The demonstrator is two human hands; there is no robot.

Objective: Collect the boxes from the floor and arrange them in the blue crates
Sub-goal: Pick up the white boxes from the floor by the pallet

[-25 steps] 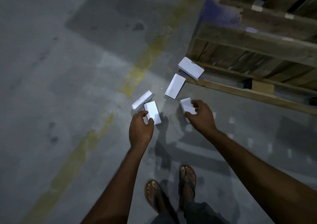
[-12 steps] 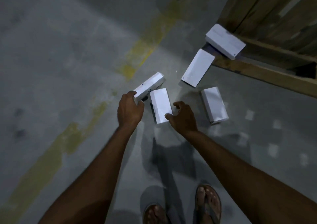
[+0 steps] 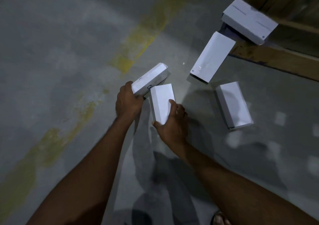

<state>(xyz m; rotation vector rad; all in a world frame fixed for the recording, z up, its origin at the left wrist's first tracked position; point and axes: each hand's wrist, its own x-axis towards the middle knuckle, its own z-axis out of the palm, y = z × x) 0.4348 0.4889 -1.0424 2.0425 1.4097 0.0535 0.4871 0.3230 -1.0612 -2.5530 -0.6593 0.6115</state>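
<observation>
Two bare arms reach forward and down from the bottom edge of the view, the forearms drawing closer together. The left hand (image 3: 128,102) curls round the near end of a tilted white box (image 3: 150,79). Just beside it, the right hand (image 3: 172,121) grips a second white box (image 3: 161,102), thumb at its near end and fingers along its right side.

The brown wooden pallet (image 3: 276,59) runs out past the top and right edges. Faint print on the far white rectangular cardboard box (image 3: 248,20), at the pallet's corner, is too small to read. The left hand (image 3: 128,102) hides its fingers under the slanted white rectangular cardboard box (image 3: 150,79) it grips. Most fingers of the right hand (image 3: 172,124) lie behind the nearer white rectangular cardboard box (image 3: 161,102). A sandalled foot (image 3: 220,218) is cut by the bottom edge. Pale patches (image 3: 279,118) on the grey concrete floor (image 3: 69,52) are blurred.
</observation>
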